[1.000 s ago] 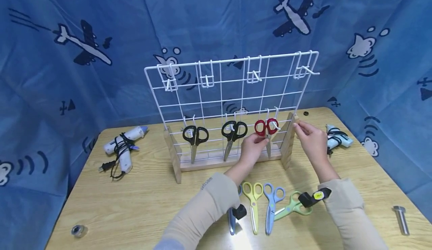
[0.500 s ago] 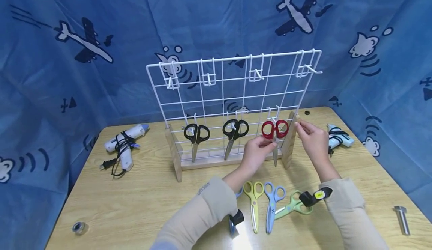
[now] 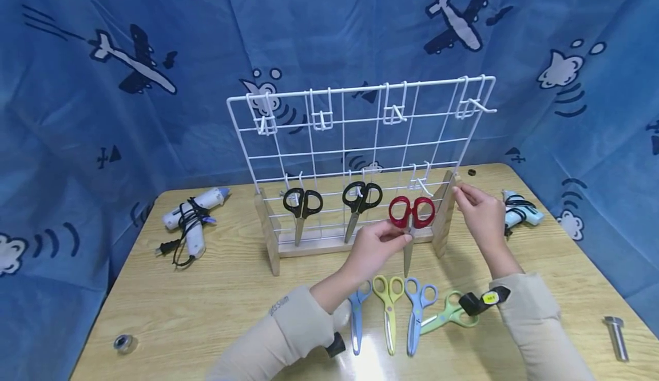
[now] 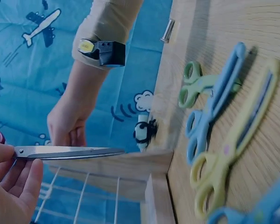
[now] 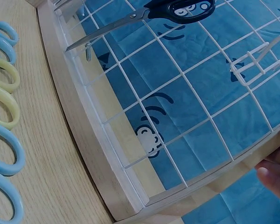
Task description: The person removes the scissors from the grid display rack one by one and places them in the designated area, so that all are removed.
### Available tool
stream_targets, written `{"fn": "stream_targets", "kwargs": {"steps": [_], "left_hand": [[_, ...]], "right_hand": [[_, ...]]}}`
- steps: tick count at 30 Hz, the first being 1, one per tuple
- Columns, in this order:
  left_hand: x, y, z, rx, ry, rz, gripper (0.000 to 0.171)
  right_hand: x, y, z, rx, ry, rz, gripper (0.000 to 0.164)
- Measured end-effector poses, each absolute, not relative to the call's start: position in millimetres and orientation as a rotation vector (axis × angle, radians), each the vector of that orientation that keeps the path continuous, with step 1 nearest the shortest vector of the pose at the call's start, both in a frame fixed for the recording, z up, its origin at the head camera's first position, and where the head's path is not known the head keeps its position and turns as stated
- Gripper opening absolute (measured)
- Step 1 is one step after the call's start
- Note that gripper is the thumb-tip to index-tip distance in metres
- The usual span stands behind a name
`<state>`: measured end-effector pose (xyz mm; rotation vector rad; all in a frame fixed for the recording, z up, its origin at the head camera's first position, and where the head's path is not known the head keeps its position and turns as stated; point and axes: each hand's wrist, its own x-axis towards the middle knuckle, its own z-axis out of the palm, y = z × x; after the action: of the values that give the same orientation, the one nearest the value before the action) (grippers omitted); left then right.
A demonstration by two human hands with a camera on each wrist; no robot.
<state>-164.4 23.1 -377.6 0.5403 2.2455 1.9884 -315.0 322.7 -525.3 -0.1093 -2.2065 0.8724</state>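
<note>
My left hand pinches red-handled scissors just below the handles, blades pointing down, in front of the rack's right part. In the left wrist view the scissors' blade extends past my fingertips. Above them, a white hook on the rack is bare. My right hand grips the rack's right wooden post near its top. Two black-handled scissors, one on the left and one mid-rack, hang from lower hooks on the white wire rack.
Before the rack lie blue scissors, yellow scissors, more blue scissors and green scissors. Corded glue guns stand left and right. A bolt and a small metal piece lie near the front.
The red scissors have come off their hook and moved forward and down with my left hand. My right hand stays on the post.
</note>
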Motion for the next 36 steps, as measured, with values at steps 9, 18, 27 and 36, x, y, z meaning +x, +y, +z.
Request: {"fn": "stream_targets", "kwargs": {"steps": [9,18,27,36], "left_hand": [[-142.6,-37.9,-370.3,0.451,2.259,1.959,0.020],[-131.9,-84.5,-402.1,0.247,2.215,1.937,0.022],[-120.3,-112.4,-435.7,0.041,2.161,1.891,0.022],[-107.0,-117.4,-467.4,-0.047,2.065,1.864,0.021]], "right_hand": [[-314.6,324.0,-525.8,-0.119,-2.209,0.886,0.026],[-316.1,328.2,-529.9,-0.127,-2.206,0.876,0.026],[-316.4,323.4,-530.2,-0.096,-2.189,0.883,0.027],[-301.3,314.3,-508.2,-0.040,-2.206,0.944,0.028]]}}
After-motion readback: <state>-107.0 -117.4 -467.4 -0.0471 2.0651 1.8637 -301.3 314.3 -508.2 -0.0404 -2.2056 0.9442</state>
